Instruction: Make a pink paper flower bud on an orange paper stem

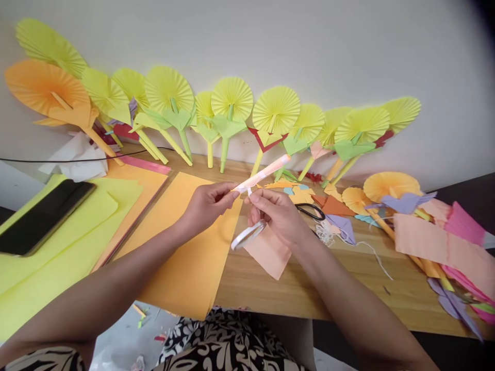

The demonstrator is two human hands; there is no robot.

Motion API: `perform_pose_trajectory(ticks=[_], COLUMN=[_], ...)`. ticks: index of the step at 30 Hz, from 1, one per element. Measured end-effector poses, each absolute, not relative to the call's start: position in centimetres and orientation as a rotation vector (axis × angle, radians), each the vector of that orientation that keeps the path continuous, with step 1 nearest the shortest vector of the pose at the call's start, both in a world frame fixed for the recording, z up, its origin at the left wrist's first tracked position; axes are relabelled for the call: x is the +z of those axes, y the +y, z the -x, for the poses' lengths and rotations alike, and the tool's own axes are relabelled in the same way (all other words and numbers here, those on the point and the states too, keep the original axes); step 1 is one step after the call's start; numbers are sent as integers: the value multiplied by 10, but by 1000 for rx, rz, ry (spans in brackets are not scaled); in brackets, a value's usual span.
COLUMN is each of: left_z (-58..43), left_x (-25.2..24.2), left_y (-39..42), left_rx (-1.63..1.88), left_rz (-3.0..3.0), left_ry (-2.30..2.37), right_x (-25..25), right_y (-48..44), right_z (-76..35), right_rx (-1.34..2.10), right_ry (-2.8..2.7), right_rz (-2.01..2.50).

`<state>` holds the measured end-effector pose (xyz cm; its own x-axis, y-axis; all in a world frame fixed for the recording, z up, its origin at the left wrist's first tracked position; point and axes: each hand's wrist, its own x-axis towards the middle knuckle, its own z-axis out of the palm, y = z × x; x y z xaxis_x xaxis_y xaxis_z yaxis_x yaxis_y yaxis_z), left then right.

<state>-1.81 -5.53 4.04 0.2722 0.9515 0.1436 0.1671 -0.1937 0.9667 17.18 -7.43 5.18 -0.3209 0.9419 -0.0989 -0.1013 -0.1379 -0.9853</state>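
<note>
My left hand (211, 206) pinches the lower end of a rolled pink paper tube (265, 172), which slants up to the right above the table. My right hand (274, 211) is closed on a roll of white tape (249, 235) hanging below its fingers. A short strip of tape runs from my right fingertips to the tube's lower end. Bands of tape show along the tube. Under my right hand lies a pink paper piece (268, 252), and black-handled scissors (310, 211) rest just beyond it, partly hidden.
Pleated paper fans on rolled stems, such as a yellow one (276, 110), lean along the wall. Orange sheets (185, 257) and a phone (44, 216) on yellow paper lie left. White string (327, 232), paper scraps and a folded paper pile (441, 247) are at right.
</note>
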Motion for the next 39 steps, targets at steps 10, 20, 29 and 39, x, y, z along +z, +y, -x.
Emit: perform_pose_trajectory(ticks=[10,20,29,39], left_z=[15,12,13,15], left_x=[40,34,29,27], left_y=[-58,-62,-60,-54], left_rx=[1028,994,1062,978], left_rz=[-1663,-1836,-2134,-1947], left_ry=[1057,1052,1151,1149], right_x=[45,38,38,44], right_y=[-76,-80,-83,-90], right_z=[-168,-161,-157,-157], right_rx=[1878,1939,2007,2092], right_ry=[-954,-901,-811,-850], right_rz=[904,867,863,766])
